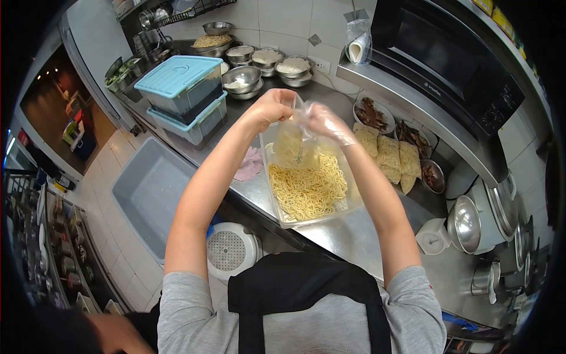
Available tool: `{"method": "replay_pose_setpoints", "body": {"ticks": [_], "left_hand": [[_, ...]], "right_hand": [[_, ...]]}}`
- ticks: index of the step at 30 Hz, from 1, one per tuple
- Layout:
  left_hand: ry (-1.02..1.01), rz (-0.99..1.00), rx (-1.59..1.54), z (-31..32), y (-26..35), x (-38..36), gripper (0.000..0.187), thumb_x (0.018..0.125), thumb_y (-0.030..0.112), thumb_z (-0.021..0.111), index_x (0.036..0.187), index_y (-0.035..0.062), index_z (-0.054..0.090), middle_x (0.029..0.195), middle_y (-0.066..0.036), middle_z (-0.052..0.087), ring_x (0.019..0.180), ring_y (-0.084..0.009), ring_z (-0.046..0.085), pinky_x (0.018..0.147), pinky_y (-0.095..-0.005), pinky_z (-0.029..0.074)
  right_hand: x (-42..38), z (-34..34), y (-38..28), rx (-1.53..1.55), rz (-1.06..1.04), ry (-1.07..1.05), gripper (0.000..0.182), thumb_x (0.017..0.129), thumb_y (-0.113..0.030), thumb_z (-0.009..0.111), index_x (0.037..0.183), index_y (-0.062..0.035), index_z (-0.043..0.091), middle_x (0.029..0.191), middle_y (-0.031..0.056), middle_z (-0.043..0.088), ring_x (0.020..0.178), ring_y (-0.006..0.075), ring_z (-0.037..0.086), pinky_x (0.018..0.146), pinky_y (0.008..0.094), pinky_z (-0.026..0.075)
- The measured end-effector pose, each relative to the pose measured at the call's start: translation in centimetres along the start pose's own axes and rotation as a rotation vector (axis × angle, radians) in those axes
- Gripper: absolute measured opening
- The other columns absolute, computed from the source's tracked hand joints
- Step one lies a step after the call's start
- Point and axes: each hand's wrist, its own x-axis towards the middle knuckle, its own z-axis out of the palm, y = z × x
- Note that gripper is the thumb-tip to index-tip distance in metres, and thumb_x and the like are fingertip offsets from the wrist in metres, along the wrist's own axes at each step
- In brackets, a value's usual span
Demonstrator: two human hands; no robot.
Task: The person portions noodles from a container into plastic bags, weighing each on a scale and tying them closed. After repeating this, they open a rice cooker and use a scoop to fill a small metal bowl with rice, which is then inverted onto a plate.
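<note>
A clear plastic bag (293, 147) with noodles in its lower part hangs over a clear tub (285, 223). My bare left hand (272, 108) pinches the bag's top edge on one side. On the other side, my right hand (328, 124), in a thin clear plastic glove, grips the gathered top of the bag; its fingers are slightly blurred. Loose yellow noodles (309, 190) lie in the tub, which stands on the steel counter. Beside the tub is a pink cloth (250, 165).
Filled noodle bags (388, 154) lie to the right, near bowls and a white scale (433, 237). Blue-lidded boxes (180, 76) stand left, with metal bowls (243, 78) behind. A grey bin (150, 186) and white stool (231, 251) are below. Another person's arm (115, 333) shows lower left.
</note>
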Motion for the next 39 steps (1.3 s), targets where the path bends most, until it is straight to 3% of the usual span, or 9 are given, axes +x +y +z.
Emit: {"method": "replay_pose_setpoints", "body": {"ticks": [2,10,12,19,24,27,30,37,39], "left_hand": [[0.027,-0.008,-0.002,0.1,-0.4,0.0,0.061,0.062,-0.009,0.055,0.122,-0.0046,0.046,0.099,-0.010,0.060,0.064,-0.0092,0.050,0.054,-0.0240,0.041],[-0.084,-0.013,0.130,0.9,1.2,-0.4,0.070,0.061,-0.009,0.048,0.129,-0.0064,0.036,0.133,-0.022,0.039,0.100,-0.0124,0.053,0.060,-0.0203,0.041],[-0.115,-0.011,0.140,0.9,1.6,-0.3,0.070,0.061,-0.009,0.048,0.129,-0.0063,0.036,0.135,-0.023,0.037,0.103,-0.0132,0.052,0.060,-0.0199,0.041],[-0.130,0.000,0.088,0.7,1.3,0.2,0.073,0.058,-0.012,0.046,0.130,-0.0079,0.033,0.135,-0.020,0.038,0.108,-0.0147,0.050,0.057,-0.0197,0.040],[-0.242,0.007,0.041,3.3,1.1,0.7,0.068,0.058,-0.011,0.047,0.125,-0.0046,0.043,0.113,-0.010,0.053,0.076,-0.0088,0.051,0.052,-0.0191,0.037],[-0.259,0.017,0.032,3.9,1.4,1.0,0.066,0.057,-0.009,0.048,0.123,-0.0024,0.046,0.107,-0.007,0.054,0.067,-0.0069,0.047,0.052,-0.0195,0.038],[-0.316,0.097,0.038,4.0,1.6,1.6,0.067,0.057,-0.010,0.047,0.123,-0.0034,0.045,0.114,-0.010,0.054,0.080,-0.0090,0.053,0.058,-0.0190,0.041],[-0.472,0.212,-0.009,6.8,3.7,1.3,0.074,0.052,-0.011,0.038,0.126,-0.0031,0.043,0.128,-0.013,0.045,0.129,-0.0259,0.032,0.055,-0.0175,0.039],[-0.569,0.233,0.120,8.8,3.4,1.6,0.074,0.052,-0.009,0.040,0.125,-0.0043,0.044,0.126,-0.013,0.048,0.077,-0.0084,0.056,0.047,-0.0168,0.035]], "right_hand": [[0.1,0.4,-4.2,-0.888,0.267,-0.158,0.018,0.077,-0.019,0.063,0.083,-0.0028,0.059,0.079,0.0061,0.061,0.072,0.0157,0.057,0.065,0.0325,0.047],[-5.8,-5.3,-3.4,0.238,0.395,0.043,0.081,0.060,-0.010,0.079,0.131,-0.0083,0.040,0.126,0.0112,0.048,0.112,0.0206,0.049,0.094,0.0324,0.041],[-7.7,-3.3,5.2,-0.195,0.258,0.000,0.091,0.056,0.005,0.075,0.135,-0.0077,0.033,0.131,0.0096,0.043,0.122,0.0195,0.039,0.097,0.0310,0.039],[-6.2,-3.8,4.7,0.148,0.323,0.280,0.018,0.074,-0.011,0.063,0.088,-0.0001,0.060,0.065,0.0045,0.063,0.063,0.0138,0.061,0.059,0.0244,0.049],[-1.7,-4.6,-3.9,0.467,0.047,0.254,0.013,0.078,-0.012,0.062,0.083,-0.0009,0.059,0.079,0.0069,0.062,0.071,0.0126,0.060,0.060,0.0252,0.049],[-1.6,-4.4,-4.3,0.215,0.121,0.171,0.009,0.078,-0.009,0.062,0.083,-0.0025,0.059,0.078,0.0056,0.062,0.074,0.0126,0.060,0.068,0.0267,0.050],[-3.9,-4.6,-4.0,-1.179,0.219,0.056,0.016,0.079,-0.016,0.056,0.083,-0.0023,0.062,0.082,0.0143,0.063,0.074,0.0279,0.062,0.069,0.0390,0.049],[-10.8,-6.6,-8.2,-1.280,0.119,0.167,0.010,0.072,-0.004,0.052,0.079,-0.0006,0.058,0.076,0.0207,0.060,0.077,0.0344,0.060,0.069,0.0431,0.047],[-12.2,-6.6,-9.7,-1.217,0.079,0.319,0.012,0.074,-0.009,0.050,0.081,-0.0016,0.057,0.078,0.0201,0.061,0.078,0.0347,0.060,0.069,0.0436,0.047]]}}
